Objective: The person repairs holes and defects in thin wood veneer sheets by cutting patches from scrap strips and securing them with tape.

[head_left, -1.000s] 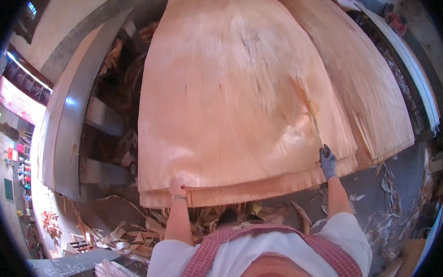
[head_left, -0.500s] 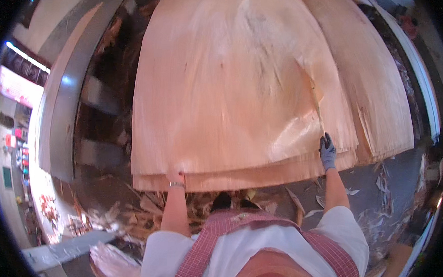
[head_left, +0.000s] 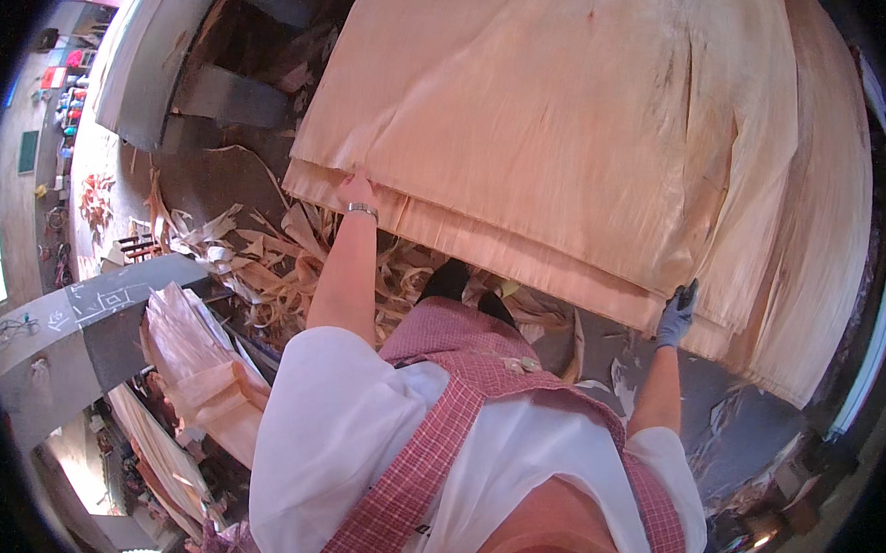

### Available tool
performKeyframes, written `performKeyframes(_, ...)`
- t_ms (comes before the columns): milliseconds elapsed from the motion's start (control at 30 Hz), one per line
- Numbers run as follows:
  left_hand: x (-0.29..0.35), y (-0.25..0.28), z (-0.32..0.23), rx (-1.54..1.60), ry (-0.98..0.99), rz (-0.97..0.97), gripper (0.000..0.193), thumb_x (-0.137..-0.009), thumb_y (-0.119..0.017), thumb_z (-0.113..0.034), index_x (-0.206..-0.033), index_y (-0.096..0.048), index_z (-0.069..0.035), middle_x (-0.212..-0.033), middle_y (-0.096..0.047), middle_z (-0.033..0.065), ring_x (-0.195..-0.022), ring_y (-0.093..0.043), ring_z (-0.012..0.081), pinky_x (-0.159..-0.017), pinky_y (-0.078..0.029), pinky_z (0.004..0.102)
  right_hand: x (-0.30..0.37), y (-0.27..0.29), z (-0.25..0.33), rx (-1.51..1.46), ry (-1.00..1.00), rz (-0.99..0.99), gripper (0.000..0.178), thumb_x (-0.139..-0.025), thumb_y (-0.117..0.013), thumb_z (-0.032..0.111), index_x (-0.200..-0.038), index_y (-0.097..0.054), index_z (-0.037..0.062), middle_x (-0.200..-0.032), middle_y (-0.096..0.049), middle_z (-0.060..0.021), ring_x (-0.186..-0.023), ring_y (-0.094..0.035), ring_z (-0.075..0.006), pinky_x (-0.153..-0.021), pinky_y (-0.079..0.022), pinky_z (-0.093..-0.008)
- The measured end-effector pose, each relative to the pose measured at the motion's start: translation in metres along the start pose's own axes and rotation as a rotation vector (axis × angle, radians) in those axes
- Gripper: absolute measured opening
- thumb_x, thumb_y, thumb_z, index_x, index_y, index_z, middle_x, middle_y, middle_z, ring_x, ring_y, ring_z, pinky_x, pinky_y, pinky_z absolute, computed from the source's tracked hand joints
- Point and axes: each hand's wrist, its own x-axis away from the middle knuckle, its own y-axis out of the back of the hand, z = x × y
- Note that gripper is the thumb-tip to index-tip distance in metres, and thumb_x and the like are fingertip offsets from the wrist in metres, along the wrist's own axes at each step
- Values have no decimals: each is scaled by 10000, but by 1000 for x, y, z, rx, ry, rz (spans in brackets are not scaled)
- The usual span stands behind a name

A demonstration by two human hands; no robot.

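Note:
A wide, thin sheet of pale wood veneer [head_left: 531, 131] lies over other sheets, with long creases and ripples toward its right side. My left hand [head_left: 358, 187], bare with a metal band at the wrist, closes on its near edge close to the left corner. The fingertips there are partly hidden. My right hand [head_left: 677, 317], in a grey-blue glove with dark fingers, grips the near edge at the right, where the veneer bunches up. Edges of lower veneer sheets [head_left: 485, 241] show beneath the top one, nearer to me.
Curled veneer scraps [head_left: 294, 254] litter the floor by my feet. At the left stand a grey slab with chalk marks [head_left: 111, 299] and a bundle of veneer pieces [head_left: 203, 364]. More veneer [head_left: 831, 227] extends at the right of the stack. A grey metal frame [head_left: 227, 95] stands far left.
The view has tilted and turned, showing more of the left side and my body. The top veneer's right part has shifted and folded differently. Both hands stay at its near edge.

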Motion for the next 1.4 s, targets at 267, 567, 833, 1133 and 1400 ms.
performKeyframes(267,11,0,-6,-248,-403,-32,257,-854,-696,-237,-876,-560,-19,-747,-584,49,-623,-532,159,-558,-451,314,-3,-7,2,-36,131,-63,500,-980,-476,313,-1434,-383,126,-1368,-512,-141,-1135,-571,-270,-906,-446,-346)
performKeyframes(567,-47,7,-16,-134,-295,-61,421,-851,-687,-297,-1097,-582,28,-1064,-619,107,-912,-570,221,-806,-465,371,9,-8,11,-8,180,-93,513,-972,-487,314,-1429,-385,105,-1362,-520,-142,-1182,-556,-295,-943,-439,-354)
performKeyframes(833,-49,2,-16,-402,43,129,566,-871,-616,-429,-1212,-546,17,-1174,-601,130,-1036,-570,270,-832,-494,437,5,-20,-17,-260,144,-69,546,-938,-528,162,-1452,-351,112,-1370,-517,-135,-1190,-547,-200,-971,-437,-335)
performKeyframes(1133,-94,-4,4,-566,6,65,419,-885,-589,-384,-1050,-634,-1,-963,-647,116,-797,-616,244,-685,-524,385,7,-11,-7,114,65,-215,520,-944,-497,407,-1433,-370,281,-1214,-612,-145,-1016,-624,-364,-827,-494,-455)
performKeyframes(1400,-66,3,6,-749,-303,-27,466,-906,-552,-353,-1211,-522,-2,-1155,-579,172,-1043,-563,311,-869,-452,460,10,-5,-9,112,15,-141,648,-922,-568,317,-1482,-253,231,-1190,-599,-213,-970,-610,-422,-780,-483,-486)
